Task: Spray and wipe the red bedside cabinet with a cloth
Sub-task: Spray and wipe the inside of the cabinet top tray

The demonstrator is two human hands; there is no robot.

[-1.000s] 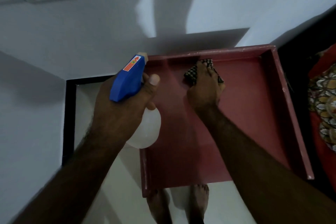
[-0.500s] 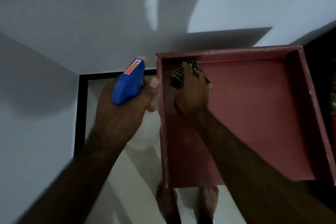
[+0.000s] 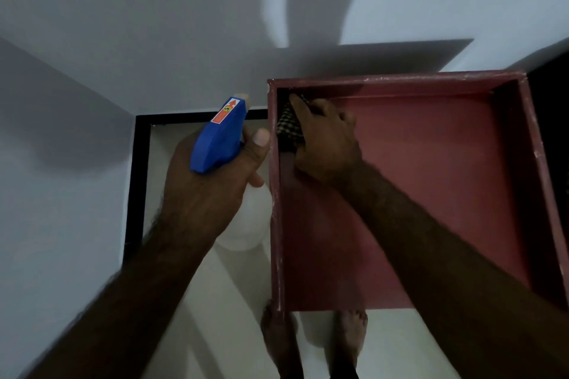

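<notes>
The red bedside cabinet (image 3: 431, 194) fills the right half of the view, its recessed top framed by a raised rim. My right hand (image 3: 326, 138) presses a black-and-white checked cloth (image 3: 288, 128) into the top's far left corner, against the left rim. My left hand (image 3: 209, 191) grips a spray bottle (image 3: 220, 135) with a blue trigger head and a white body, held just left of the cabinet, nozzle pointing toward the wall.
A white wall (image 3: 184, 24) rises behind the cabinet and on the left. A black skirting strip (image 3: 135, 178) borders the pale floor (image 3: 221, 301). My bare feet (image 3: 314, 341) stand at the cabinet's near edge. Something dark (image 3: 554, 108) stands to the right.
My right hand has slid the cloth leftward along the far edge into the far left corner. The view has shifted left. My left hand keeps the bottle in the same grip.
</notes>
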